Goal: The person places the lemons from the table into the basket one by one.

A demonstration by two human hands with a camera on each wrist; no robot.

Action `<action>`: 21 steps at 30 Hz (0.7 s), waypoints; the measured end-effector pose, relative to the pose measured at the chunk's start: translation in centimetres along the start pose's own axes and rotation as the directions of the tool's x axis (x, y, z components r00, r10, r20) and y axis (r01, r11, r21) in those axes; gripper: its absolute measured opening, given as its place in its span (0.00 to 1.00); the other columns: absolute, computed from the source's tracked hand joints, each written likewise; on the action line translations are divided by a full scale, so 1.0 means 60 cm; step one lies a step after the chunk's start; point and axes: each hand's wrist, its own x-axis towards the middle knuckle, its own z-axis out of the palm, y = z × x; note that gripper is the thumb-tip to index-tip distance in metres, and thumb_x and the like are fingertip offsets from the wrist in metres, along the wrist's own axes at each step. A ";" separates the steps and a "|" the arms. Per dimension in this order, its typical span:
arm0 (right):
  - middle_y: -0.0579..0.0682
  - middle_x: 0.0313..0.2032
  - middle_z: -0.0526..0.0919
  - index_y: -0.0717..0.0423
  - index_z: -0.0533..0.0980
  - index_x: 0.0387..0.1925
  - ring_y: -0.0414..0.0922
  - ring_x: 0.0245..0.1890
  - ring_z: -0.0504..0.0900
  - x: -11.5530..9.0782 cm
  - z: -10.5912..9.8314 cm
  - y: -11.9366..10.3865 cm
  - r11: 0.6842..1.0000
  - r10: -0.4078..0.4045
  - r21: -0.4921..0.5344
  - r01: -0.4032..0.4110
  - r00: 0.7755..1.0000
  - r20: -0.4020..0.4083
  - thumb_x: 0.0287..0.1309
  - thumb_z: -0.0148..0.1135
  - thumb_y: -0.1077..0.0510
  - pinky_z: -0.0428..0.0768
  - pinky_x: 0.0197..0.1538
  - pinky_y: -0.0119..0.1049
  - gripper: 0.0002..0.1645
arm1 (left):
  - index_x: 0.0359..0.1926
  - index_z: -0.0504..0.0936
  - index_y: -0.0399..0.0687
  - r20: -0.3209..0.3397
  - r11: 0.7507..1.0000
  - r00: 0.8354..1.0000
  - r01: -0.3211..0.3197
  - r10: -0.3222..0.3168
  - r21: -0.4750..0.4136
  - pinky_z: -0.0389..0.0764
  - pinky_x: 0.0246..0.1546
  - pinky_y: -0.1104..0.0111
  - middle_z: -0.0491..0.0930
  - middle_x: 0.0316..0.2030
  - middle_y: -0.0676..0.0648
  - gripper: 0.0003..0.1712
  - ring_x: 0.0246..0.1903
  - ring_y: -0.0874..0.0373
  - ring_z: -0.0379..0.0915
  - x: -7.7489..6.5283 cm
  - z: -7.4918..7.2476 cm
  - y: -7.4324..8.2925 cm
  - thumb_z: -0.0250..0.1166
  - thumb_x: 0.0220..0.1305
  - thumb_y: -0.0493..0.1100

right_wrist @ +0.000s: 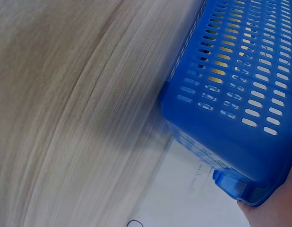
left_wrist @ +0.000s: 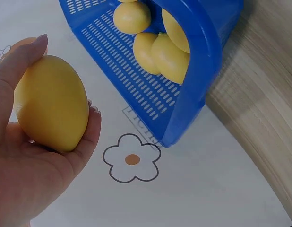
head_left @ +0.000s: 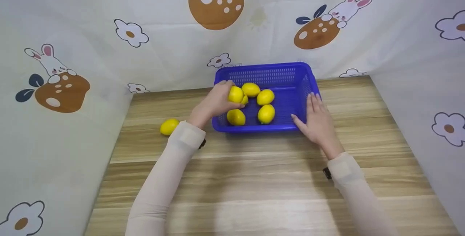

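Note:
My left hand [head_left: 218, 98] holds a yellow lemon [left_wrist: 54, 104] between thumb and curled fingers, over the left side of a blue plastic basket [head_left: 258, 128]. Several other lemons lie inside, among them one near the back wall [head_left: 250, 90] and one at the front left [head_left: 236, 117]; another is partly hidden behind the held lemon. On the basket's right rim rests my right hand [head_left: 319, 123], its fingers straight along the edge and the thumb spread towards the inside. In the right wrist view, only a bit of that hand [right_wrist: 276, 205] shows beside the rim.
One more lemon [head_left: 169, 127] lies on the wood-grain tabletop [head_left: 254, 178], left of the basket and close to my left sleeve. Behind the basket and along both sides hangs a pale cloth [head_left: 156, 61] printed with rabbits and flowers.

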 end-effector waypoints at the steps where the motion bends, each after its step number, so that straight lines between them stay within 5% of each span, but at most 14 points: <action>1: 0.75 0.79 0.50 0.78 0.48 0.79 0.68 0.82 0.46 0.000 0.000 0.000 1.000 -0.001 0.000 0.001 1.000 0.000 0.75 0.52 0.35 0.44 0.83 0.58 0.57 | 0.78 0.60 0.28 0.000 1.000 1.000 -0.002 0.002 0.000 0.62 0.78 0.49 0.62 0.77 0.28 0.52 0.77 0.37 0.58 0.001 0.000 0.001 0.75 0.67 0.53; 8: 0.76 0.79 0.51 0.79 0.49 0.79 0.68 0.82 0.47 0.000 0.001 0.000 1.000 -0.005 0.004 0.005 1.000 -0.010 0.74 0.52 0.36 0.44 0.83 0.57 0.57 | 0.73 0.67 0.29 -0.024 0.999 0.999 -0.031 0.030 -0.022 0.72 0.71 0.51 0.72 0.68 0.30 0.46 0.68 0.38 0.69 0.010 0.000 0.010 0.76 0.65 0.51; 14: 0.76 0.79 0.51 0.79 0.49 0.78 0.68 0.82 0.47 -0.001 0.000 0.001 1.000 -0.011 -0.002 0.011 1.000 -0.012 0.75 0.52 0.36 0.44 0.83 0.57 0.57 | 0.79 0.57 0.28 -0.001 1.000 1.000 -0.004 0.004 -0.028 0.57 0.80 0.51 0.59 0.78 0.29 0.55 0.79 0.38 0.54 0.016 -0.002 0.019 0.74 0.66 0.53; 21: 0.76 0.79 0.50 0.79 0.48 0.79 0.68 0.82 0.46 0.000 0.001 0.001 1.000 -0.002 -0.008 0.002 1.000 0.003 0.75 0.51 0.35 0.43 0.83 0.56 0.57 | 0.80 0.56 0.29 0.016 1.000 1.000 -0.011 0.011 -0.012 0.56 0.80 0.51 0.57 0.79 0.29 0.55 0.80 0.37 0.53 0.022 -0.001 0.030 0.74 0.66 0.54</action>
